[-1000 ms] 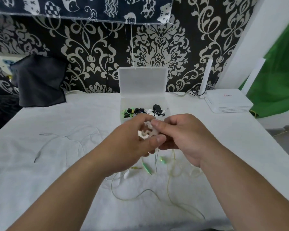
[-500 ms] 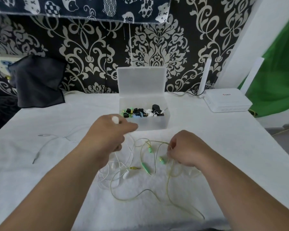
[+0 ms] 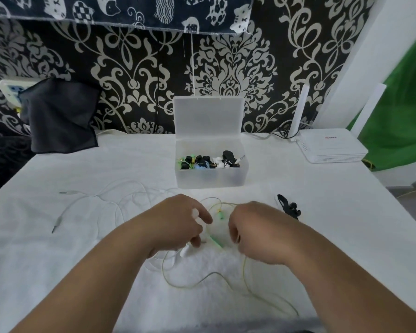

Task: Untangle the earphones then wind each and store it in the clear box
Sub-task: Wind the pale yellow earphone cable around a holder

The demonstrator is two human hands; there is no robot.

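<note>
A tangle of white earphones [image 3: 120,203] and green earphones [image 3: 202,277] lies on the white table in front of me. My left hand [image 3: 178,222] is down on the tangle and pinches a white earbud between its fingers. My right hand [image 3: 255,229] is curled over the green cable just to the right; what its fingers hold is hidden. The clear box [image 3: 210,179] stands open behind the hands, with several wound earphones in black, green, blue and white inside. A black earphone bundle [image 3: 288,207] lies right of my right hand.
A white router [image 3: 332,147] with upright antennas sits at the back right. A dark cloth [image 3: 60,116] hangs over something at the back left. White jack plugs [image 3: 58,222] trail to the left. The table's front edge is near my forearms.
Both hands dropped from chest height onto the tangle. My left hand carried the white earbud down and toward the middle. The camera tilted, and the black bundle came into view.
</note>
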